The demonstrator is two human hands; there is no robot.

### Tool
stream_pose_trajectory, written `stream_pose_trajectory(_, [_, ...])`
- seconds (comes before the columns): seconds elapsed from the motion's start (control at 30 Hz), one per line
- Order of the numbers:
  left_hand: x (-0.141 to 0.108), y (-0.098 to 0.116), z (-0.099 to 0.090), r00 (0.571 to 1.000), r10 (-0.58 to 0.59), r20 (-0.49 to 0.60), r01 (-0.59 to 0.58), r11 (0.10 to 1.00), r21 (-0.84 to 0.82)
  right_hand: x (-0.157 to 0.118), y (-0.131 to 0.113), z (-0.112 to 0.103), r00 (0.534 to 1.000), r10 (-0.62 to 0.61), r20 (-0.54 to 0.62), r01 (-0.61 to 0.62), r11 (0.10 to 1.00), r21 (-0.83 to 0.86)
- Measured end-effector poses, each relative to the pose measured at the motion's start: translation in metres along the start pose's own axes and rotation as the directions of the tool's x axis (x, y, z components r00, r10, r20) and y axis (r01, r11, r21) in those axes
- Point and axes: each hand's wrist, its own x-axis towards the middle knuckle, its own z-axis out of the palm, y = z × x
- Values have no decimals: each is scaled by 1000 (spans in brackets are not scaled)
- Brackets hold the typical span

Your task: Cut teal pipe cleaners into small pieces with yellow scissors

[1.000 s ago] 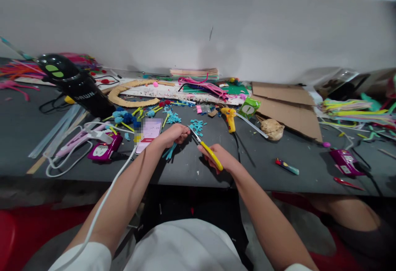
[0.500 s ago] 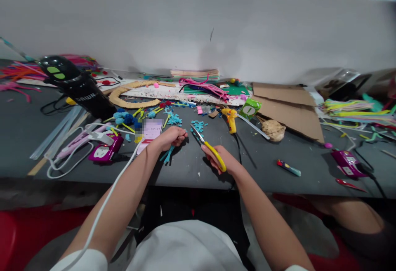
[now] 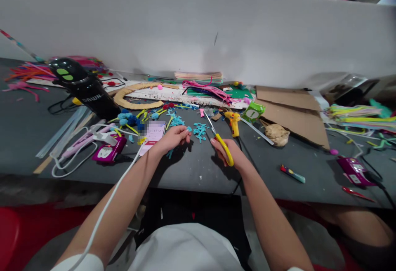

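My left hand (image 3: 177, 138) is closed in a pinch on light-blue strips. Their short ends (image 3: 189, 129) show at the fingertips, and the other ends (image 3: 170, 154) stick out below the hand. Yellow-handled scissors (image 3: 225, 149) are in my right hand (image 3: 227, 152), blades pointing up and away, apart from the strips. Just right of my left hand lies a pile of short light-blue pieces (image 3: 200, 131). A second blue pile (image 3: 176, 120) sits behind that hand. A phone (image 3: 154, 133) lies flat at its left, partly hidden by my wrist and a white cable.
A yellow glue gun (image 3: 233, 123), a green packet (image 3: 253, 112) and a crumpled tan ball (image 3: 277, 135) are to the right. Cardboard (image 3: 292, 116) lies behind them. On the left stand a black DAWN bottle (image 3: 88, 89) and a purple power socket (image 3: 109, 149). A utility knife (image 3: 292, 173) lies right.
My left hand has turned slightly, and less of the strips shows below it. The scissors have moved right, farther from the left hand, and point more steeply away. The view has shifted slightly.
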Motion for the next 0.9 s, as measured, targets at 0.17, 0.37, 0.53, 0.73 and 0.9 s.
stream_pose_trajectory(0.17, [3,-5,-2,996,14,-85,-7,997,74,-9,2,3,996,77,33,-78,997,11])
stream_pose_trajectory(0.37, [5,-2,1,991,-101,-87,107,993,56,-12,9,9,992,91,86,-93,995,19])
stream_pose_trajectory(0.53, [7,-3,1,992,-59,-111,57,998,-22,-16,17,11,987,91,133,-87,995,-39])
stream_pose_trajectory(0.73, [12,1,2,982,-59,-180,57,998,-14,-25,14,12,982,61,177,-45,994,-96])
stream_pose_trajectory(0.9, [15,3,6,968,-126,-219,127,992,-9,-25,14,17,979,55,195,-42,997,-70])
